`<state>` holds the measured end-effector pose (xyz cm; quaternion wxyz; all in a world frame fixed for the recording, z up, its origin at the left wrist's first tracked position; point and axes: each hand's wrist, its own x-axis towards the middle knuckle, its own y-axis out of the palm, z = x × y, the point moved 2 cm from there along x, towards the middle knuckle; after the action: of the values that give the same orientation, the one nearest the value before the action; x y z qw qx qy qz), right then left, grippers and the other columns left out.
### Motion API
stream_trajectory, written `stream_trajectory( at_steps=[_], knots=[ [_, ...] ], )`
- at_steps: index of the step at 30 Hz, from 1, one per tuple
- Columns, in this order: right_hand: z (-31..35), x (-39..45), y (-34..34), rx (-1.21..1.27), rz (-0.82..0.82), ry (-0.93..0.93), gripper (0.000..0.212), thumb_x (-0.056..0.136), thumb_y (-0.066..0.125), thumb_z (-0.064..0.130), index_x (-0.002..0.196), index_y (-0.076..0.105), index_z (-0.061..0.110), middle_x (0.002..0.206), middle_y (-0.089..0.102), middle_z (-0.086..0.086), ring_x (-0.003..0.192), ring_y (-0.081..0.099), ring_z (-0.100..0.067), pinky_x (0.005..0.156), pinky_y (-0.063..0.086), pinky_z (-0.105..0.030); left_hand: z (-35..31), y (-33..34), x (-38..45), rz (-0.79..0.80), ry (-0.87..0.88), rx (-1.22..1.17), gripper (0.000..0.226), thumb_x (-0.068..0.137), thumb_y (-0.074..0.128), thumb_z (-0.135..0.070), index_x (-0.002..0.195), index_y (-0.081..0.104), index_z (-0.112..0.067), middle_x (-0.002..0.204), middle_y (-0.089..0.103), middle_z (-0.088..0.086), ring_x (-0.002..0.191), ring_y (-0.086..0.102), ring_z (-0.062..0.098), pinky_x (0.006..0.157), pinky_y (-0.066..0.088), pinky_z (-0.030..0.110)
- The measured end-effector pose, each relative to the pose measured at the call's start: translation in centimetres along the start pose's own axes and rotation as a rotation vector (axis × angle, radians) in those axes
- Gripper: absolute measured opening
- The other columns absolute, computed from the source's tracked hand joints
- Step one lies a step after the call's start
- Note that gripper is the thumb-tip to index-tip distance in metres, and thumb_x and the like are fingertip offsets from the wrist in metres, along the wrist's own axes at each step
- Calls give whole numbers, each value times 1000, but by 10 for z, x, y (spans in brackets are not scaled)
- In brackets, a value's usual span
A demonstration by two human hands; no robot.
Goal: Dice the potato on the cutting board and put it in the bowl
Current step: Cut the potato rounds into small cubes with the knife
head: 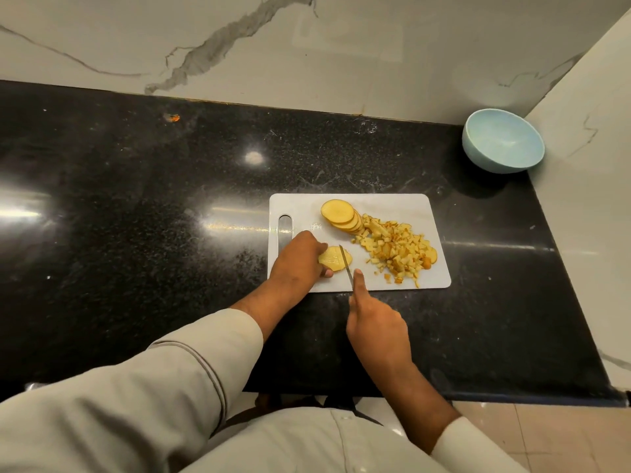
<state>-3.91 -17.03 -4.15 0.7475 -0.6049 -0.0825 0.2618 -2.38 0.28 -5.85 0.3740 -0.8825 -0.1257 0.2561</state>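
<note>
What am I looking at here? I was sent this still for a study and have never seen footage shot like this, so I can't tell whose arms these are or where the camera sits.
There is no machine here. A person wears a wide-angle camera on the head, so the one picture looks forward and down at that person's own arms. On the black counter lies a white cutting board. On it are a row of round potato slices and a pile of diced potato. The left hand holds down a few stacked slices at the near edge of the board. The right hand grips a knife, forefinger stretched along the blade, which lies across those slices. A light blue bowl stands in the far right corner, apart from the board, with no potato in it yet.
</note>
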Motion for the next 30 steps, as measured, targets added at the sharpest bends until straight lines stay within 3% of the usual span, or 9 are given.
stream_trajectory(
  at_steps=[3,9,13,17,22,27,30],
  knots=[
    [12,25,4,-15,35,-9,63,98,39,23,154,11,24,84,60,-3,75,62,-25,56,35,-33,-2,0,-3,-69,-6,-5,35,83,74,-21,114,62,-9,80,49,-13,71,57,-1,56,31,11],
    [20,42,14,-30,95,-26,64,94,39,18,153,14,18,98,63,-9,87,62,-29,62,37,-35,-11,-2,-4,-54,116,208,17,84,71,-20,93,71,-6,90,40,-1,87,58,26,66,36,27],
    [23,44,18,-69,99,-50,66,94,37,15,154,9,17,97,62,-9,85,62,-29,61,37,-35,-16,-3,-6,-70,144,226,16,88,65,-18,95,66,-3,93,44,6,91,59,32,72,45,34],
    [25,42,23,-92,121,-59,67,95,36,13,154,4,15,97,60,-9,85,62,-28,61,37,-36,-19,-4,-7,-109,137,272,15,93,59,-16,95,60,-1,103,54,14,92,60,35,71,44,37],
    [15,15,25,-90,177,-43,71,95,37,13,153,-3,17,102,60,-8,86,62,-26,62,38,-36,-19,-5,-7,-80,163,351,28,89,67,-26,109,66,-7,109,50,10,96,59,31,71,39,32],
    [-2,-24,27,-94,226,-38,70,98,36,16,153,-7,20,105,61,-5,86,63,-23,65,43,-34,-14,-2,-10,-122,130,222,24,92,62,-21,98,59,2,103,56,15,94,58,34,69,41,36],
    [-10,-36,21,-69,191,-22,65,101,33,20,153,-5,24,100,61,-2,82,62,-19,67,50,-34,-10,-2,-10,-79,156,219,30,93,60,-24,111,61,0,109,53,13,100,55,32,78,44,36]
  ],
)
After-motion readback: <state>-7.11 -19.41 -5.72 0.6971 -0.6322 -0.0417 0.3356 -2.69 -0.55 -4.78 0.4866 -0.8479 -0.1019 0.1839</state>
